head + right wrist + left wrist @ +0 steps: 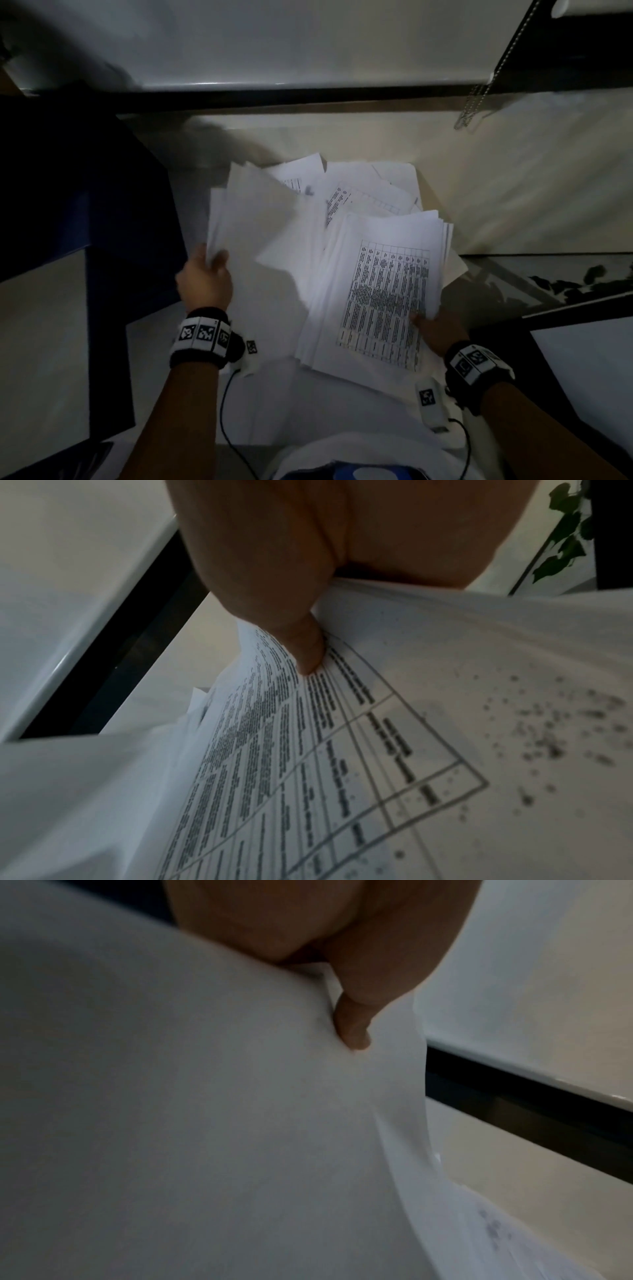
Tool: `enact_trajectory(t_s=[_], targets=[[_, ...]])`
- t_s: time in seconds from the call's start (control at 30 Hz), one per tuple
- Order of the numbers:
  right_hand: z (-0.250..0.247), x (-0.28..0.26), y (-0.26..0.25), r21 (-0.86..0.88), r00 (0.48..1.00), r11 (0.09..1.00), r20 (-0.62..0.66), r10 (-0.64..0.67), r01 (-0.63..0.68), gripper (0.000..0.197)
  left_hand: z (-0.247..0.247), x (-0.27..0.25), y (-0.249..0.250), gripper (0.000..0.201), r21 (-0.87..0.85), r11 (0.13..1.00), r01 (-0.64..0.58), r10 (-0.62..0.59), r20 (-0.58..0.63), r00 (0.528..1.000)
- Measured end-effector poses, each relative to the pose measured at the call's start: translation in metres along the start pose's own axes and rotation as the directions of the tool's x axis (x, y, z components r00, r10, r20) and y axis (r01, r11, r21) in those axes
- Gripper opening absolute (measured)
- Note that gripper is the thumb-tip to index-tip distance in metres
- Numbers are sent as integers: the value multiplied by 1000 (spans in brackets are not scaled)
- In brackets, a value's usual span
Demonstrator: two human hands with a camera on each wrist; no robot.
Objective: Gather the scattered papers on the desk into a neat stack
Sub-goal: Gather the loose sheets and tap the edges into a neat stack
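Observation:
My left hand (209, 270) pinches a bundle of blank white sheets (260, 219) by its near left edge, lifted and tilted; the left wrist view shows my thumb (356, 1026) pressed on that blank paper (205, 1123). My right hand (435, 329) grips a thick sheaf of papers (376, 274) by its near right corner, a printed table on top. In the right wrist view my thumb (304, 645) presses on that printed sheet (342, 764). More loose papers (359, 185) lie overlapping on the pale desk (513, 192) beyond both bundles.
A dark blue box or cabinet (85, 205) stands close on the left. A black bar (308, 96) runs along the back under a white wall. A bead chain (479, 99) hangs at upper right. A glass surface with plant reflections (548, 284) lies to the right.

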State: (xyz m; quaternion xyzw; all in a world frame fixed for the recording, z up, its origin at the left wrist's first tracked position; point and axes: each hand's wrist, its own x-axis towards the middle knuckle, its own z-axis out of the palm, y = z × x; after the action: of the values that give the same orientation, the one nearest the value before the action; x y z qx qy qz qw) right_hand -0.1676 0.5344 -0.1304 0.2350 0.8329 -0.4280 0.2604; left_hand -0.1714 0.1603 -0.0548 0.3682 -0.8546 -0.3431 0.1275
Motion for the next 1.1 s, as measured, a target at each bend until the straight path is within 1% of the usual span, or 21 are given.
enact_trajectory(t_s=[0.07,0.13,0.2,0.23,0.27,0.3,0.33,0.37,0.4,0.43,0.47,0.53,0.57,0.63,0.67,0.73,0.8,0.87,0.93,1.0,1.1], targets=[[0,0,-1,-5,1000,1000,0,0,0,40,-18,2,23,20,-26,984,-177,172,-146,974],[0,-2,-4,-23,1000,1000,7,-2,2,40,-39,8,46,13,-56,947,-317,291,-274,917],[-1,-2,-5,-47,1000,999,10,-6,6,38,-57,22,64,14,-204,890,-408,307,-394,866],[-1,-3,-5,-48,1000,999,16,-7,7,38,-63,30,70,17,-321,842,-434,279,-430,859],[-1,-2,-5,-41,1000,999,20,-21,22,37,-65,38,74,17,-429,791,-436,238,-442,865],[-1,-2,-6,-34,999,999,29,-24,25,35,-61,43,75,15,-515,747,-420,214,-412,886],[-1,-1,-6,-34,999,999,36,-38,39,34,-52,45,75,12,-572,734,-365,193,-339,921],[-2,-2,-8,-42,998,999,52,-26,28,33,-37,43,72,7,-618,734,-281,181,-221,958],[-3,-1,-8,-47,998,999,63,-24,27,32,-20,38,69,13,-626,758,-180,155,-95,983],[-5,-1,-9,-47,997,999,82,-12,16,31,1,30,63,21,-589,803,-96,137,26,990],[-5,0,-9,-39,995,999,96,-21,25,30,21,17,58,27,-503,863,-46,129,132,983],[-7,1,-10,-32,994,998,105,-43,46,28,61,-7,39,28,-237,970,-52,128,318,939],[-7,1,-10,-21,993,998,107,-48,51,29,77,-20,30,27,-118,991,-67,108,394,913],[-8,1,-10,26,993,999,107,-48,45,30,95,-37,15,28,16,1000,-11,2,522,853],[-8,0,-11,71,993,997,108,-38,30,30,99,-41,9,31,52,998,25,-50,556,830],[-9,1,-12,159,997,987,77,5,-17,30,105,-43,2,38,61,996,65,-88,586,805],[-10,1,-14,237,998,971,58,17,-30,32,106,-39,1,40,45,997,63,-77,615,785],[-12,-4,-20,278,998,960,68,15,-33,25,105,-35,3,43,17,997,74,-68,625,778],[-11,-3,-22,300,995,953,98,5,-35,36,105,-33,5,53,5,996,85,-69,627,776],[-7,-4,-27,268,992,963,124,-26,-8,45,108,-38,7,67,-5,996,84,-61,643,763],[-5,-1,-28,220,983,975,175,-59,19,59,116,-52,10,77,-33,999,30,0,678,735]])
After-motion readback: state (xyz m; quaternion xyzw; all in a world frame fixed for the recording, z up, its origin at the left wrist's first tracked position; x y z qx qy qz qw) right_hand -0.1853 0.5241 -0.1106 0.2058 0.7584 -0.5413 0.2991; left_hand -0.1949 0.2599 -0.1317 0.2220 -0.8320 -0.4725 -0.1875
